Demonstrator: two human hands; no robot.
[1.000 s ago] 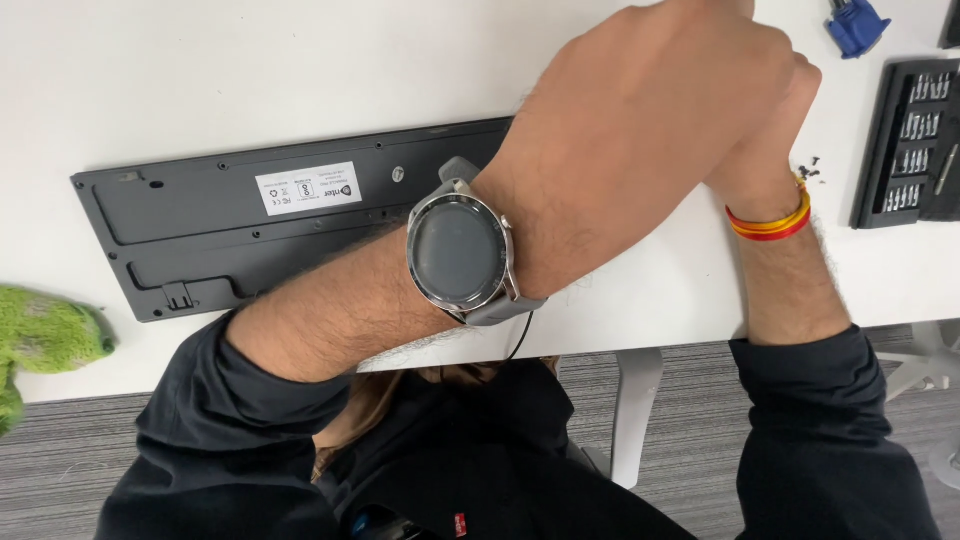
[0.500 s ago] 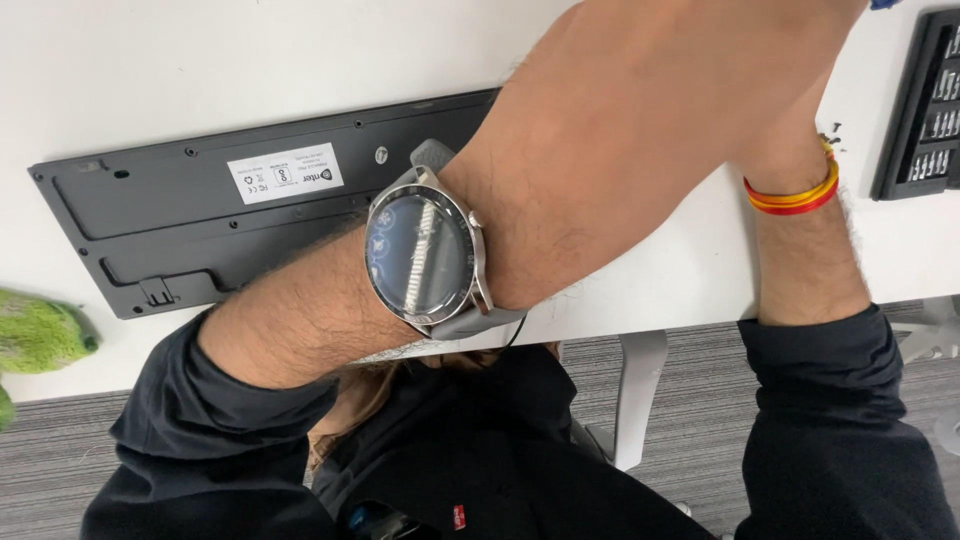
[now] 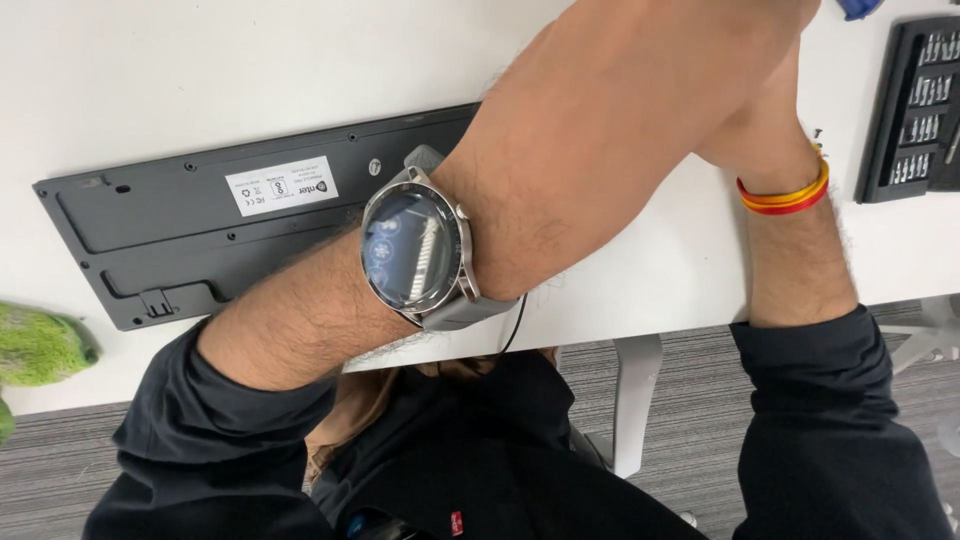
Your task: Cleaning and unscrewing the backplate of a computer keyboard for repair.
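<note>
A dark grey keyboard (image 3: pixel 200 235) lies upside down on the white table (image 3: pixel 250 60), with a white label (image 3: pixel 281 185) on its back. My left forearm crosses over its right half, a round grey wristwatch (image 3: pixel 415 250) facing up. My left hand (image 3: pixel 650 100) reaches to the upper right, and its fingers run past the top edge of the view. My right hand (image 3: pixel 765 135) is mostly hidden behind the left one. Only its wrist shows, with a red and yellow band (image 3: pixel 785 195). What either hand holds is hidden.
A black case of screwdriver bits (image 3: pixel 915 110) lies open at the right edge. A blue object (image 3: pixel 860 8) peeks in at the top. A green fuzzy thing (image 3: pixel 40 345) sits at the table's left front. A thin black cable (image 3: pixel 515 320) hangs over the front edge by a white table leg (image 3: pixel 635 400).
Both hands have risen towards the top right and now fill more of the view. The fingers have left the frame. The keyboard and bit case sit in the same places on the table.
</note>
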